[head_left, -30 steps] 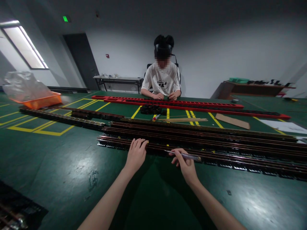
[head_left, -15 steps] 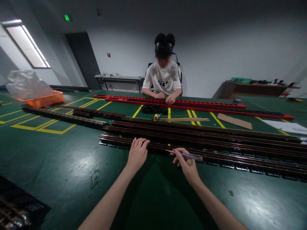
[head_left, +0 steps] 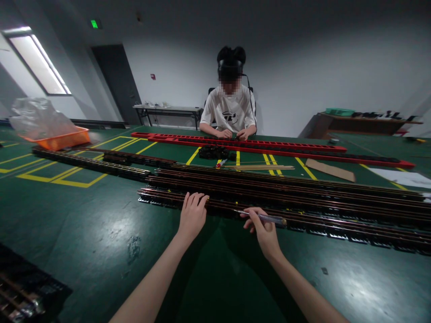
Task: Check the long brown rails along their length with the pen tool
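Long dark strips with copper-coloured rails [head_left: 303, 197] lie side by side across the green table. My left hand [head_left: 193, 213] rests with its fingers stretched over the nearest strip, near its left end. In my right hand [head_left: 261, 226] is a slim screwdriver [head_left: 274, 220] with a clear, purplish handle, gripped between thumb and fingers. Its thin metal shaft points left, and the tip is at the nearest strip, a little right of my left hand. Whether the tip touches the strip is too small to tell.
Across the table [head_left: 84, 224] a person [head_left: 229, 110] works at red slotted trays [head_left: 289, 150]. Between us are a black clump of parts [head_left: 215, 152], thin sticks [head_left: 259, 167] and a cardboard piece [head_left: 330, 170]. An orange basket [head_left: 67, 139] stands left; more strips [head_left: 27, 287] lie at lower left.
My hands and the screwdriver have hardly moved. The person opposite has drawn one hand back slightly on the red tray.
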`<action>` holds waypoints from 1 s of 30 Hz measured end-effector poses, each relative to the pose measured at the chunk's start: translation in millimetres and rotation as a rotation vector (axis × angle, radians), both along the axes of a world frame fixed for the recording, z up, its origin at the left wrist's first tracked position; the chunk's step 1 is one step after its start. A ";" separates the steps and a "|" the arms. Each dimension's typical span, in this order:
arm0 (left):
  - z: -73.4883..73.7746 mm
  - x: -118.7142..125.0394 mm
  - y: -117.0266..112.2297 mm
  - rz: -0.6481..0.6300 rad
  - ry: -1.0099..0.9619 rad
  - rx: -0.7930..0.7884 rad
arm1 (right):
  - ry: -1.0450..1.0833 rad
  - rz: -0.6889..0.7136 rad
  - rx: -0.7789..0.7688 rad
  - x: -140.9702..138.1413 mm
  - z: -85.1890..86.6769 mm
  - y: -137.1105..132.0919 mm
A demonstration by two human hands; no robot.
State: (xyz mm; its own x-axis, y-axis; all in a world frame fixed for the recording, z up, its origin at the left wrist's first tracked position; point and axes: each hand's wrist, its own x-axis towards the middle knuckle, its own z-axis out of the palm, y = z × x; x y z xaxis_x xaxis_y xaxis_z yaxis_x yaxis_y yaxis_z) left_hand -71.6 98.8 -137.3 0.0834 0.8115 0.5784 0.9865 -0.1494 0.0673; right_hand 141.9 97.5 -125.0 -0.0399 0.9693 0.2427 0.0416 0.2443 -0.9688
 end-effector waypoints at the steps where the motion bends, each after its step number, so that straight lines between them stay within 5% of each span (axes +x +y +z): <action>1: 0.1 -0.1 0.0 -0.001 0.000 -0.002 | 0.008 -0.006 0.000 0.2 -0.3 0.3; 30: -0.8 -0.7 -0.1 0.039 0.005 0.026 | -0.044 0.074 -0.028 2.8 -2.2 4.4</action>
State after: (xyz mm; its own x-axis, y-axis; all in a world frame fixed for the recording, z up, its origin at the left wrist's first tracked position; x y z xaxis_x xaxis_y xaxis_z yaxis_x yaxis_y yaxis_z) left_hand -72.3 98.6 -138.1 0.0549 0.7989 0.5990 0.9920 -0.1121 0.0587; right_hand 144.7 101.9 -127.2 -0.1219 0.9696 0.2122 0.0673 0.2214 -0.9729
